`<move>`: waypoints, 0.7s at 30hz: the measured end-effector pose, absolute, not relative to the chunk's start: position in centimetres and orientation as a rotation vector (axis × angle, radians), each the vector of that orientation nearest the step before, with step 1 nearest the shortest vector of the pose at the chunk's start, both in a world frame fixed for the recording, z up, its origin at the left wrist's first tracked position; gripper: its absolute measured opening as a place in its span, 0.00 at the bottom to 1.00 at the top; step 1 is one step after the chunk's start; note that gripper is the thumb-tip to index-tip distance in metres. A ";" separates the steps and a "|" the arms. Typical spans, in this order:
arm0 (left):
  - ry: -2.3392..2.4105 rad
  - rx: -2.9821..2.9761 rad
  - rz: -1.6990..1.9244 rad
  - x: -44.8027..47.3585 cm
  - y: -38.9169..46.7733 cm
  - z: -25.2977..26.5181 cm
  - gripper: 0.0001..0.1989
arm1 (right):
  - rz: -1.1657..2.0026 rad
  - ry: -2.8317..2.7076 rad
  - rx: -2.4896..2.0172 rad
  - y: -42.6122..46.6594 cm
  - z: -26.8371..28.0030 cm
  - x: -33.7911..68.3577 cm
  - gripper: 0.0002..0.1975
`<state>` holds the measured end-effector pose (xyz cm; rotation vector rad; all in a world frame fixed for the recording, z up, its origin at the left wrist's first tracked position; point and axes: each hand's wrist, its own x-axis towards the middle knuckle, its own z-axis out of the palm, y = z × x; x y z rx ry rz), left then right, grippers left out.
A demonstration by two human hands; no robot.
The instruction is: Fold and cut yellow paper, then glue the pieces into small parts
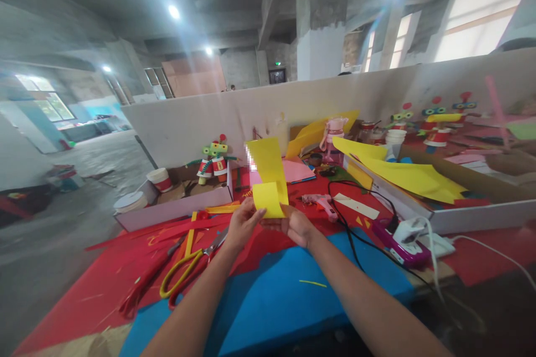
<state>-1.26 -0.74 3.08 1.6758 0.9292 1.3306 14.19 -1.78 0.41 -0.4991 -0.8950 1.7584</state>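
Observation:
Between my hands is a sheet of yellow paper [268, 162], its upper part standing upright and its lower end curled over toward me. My left hand [242, 225] pinches the left edge of the curl with thumb and fingers. On the other side my right hand [298, 227] grips the lower right edge, some of its fingers behind and under the paper. Scissors with yellow handles [182, 273] lie just left of my left forearm. To the right of my right hand lies a pink glue gun [321, 203].
A shallow box [180, 206] with small robot figures [215, 162] stands at left. On the right, a box [469, 215] holds yellow sheets [412, 175]. A purple power strip [400, 242] with cables lies near the right forearm. Blue foam [276, 284] covers the front; a white partition [201, 117] rises behind.

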 end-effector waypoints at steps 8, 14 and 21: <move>0.907 1.664 1.001 -1.7 -0.9 2.7 0.19 | 1.699 -0.889 -0.554 -2.3 1.3 14.3 0.14; 0.875 1.687 0.896 -1.4 -1.3 3.2 0.19 | 1.700 -0.781 -0.576 -1.8 1.2 14.6 0.11; 0.967 1.594 0.980 -1.3 -0.8 3.0 0.20 | 1.790 -0.905 -0.484 -2.1 1.5 14.7 0.28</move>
